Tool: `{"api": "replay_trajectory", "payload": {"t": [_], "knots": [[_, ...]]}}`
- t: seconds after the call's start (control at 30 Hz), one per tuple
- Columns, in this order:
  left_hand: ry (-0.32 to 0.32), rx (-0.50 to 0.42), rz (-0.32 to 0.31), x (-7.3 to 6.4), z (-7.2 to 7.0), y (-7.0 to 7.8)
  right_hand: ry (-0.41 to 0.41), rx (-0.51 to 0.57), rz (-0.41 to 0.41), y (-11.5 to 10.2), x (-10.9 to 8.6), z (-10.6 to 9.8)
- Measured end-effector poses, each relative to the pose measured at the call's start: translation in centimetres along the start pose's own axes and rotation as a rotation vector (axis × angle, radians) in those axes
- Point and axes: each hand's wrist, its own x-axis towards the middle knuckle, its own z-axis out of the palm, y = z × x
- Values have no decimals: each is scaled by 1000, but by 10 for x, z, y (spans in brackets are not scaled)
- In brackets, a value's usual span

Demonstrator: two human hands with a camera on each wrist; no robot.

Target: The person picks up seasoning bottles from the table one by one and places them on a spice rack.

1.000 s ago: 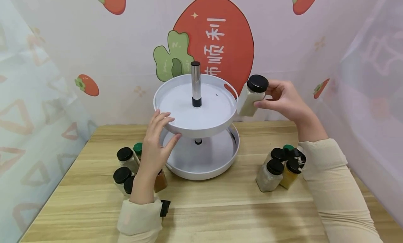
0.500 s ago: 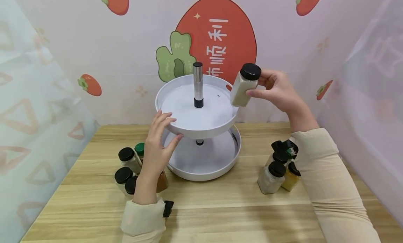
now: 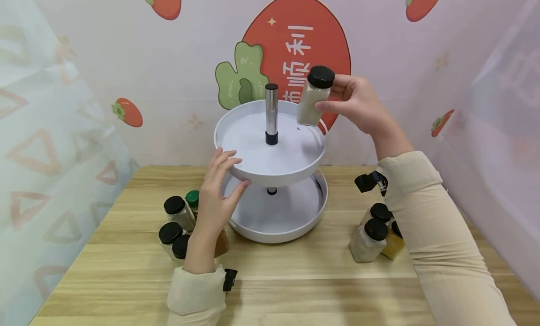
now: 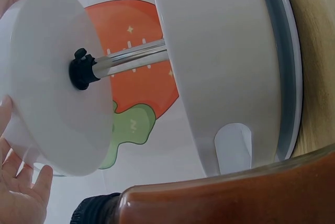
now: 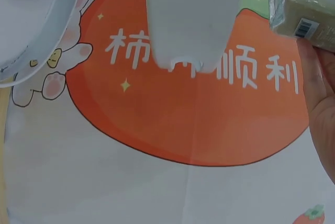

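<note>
Pinched between the thumb and fingers of my right hand is a clear spice jar with a black lid and pale contents. It is held slightly tilted above the right back part of the upper tray of a white two-tier turntable. In the right wrist view the jar's base shows a small barcode. My left hand is at the upper tray's left front rim, fingers extended over the edge and thumb lower down. The left wrist view shows these fingers beside the tray's underside. Below is the lower tray.
Several spice jars stand left of the turntable, partly behind my left forearm; one reddish-brown jar is close in the left wrist view. More jars stand at right, partly behind my sleeve. A metal post rises from the upper tray.
My right hand has carried the spice jar up and to the left, from beside the upper tray to over it. My left hand has stayed at the rim. The view has shifted slightly.
</note>
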Motion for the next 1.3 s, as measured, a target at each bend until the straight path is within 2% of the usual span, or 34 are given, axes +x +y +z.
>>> {"api": "replay_trajectory", "payload": {"t": [0.2,0.43,0.77,0.93,1.13,1.3], "knots": [[1,24,-13,0,-2,4,25,-68,106,0,14,10],[-10,12,-19,1,-1,3,55,-81,145,4,23,17],[-19,22,-34,1,-1,5,74,-157,287,13,31,34],[-24,21,-37,1,-1,5,96,-147,329,20,34,40],[-23,31,-36,0,-2,5,86,-79,365,25,38,46],[-21,28,-31,0,-2,5,84,-92,373,27,41,50]]}}
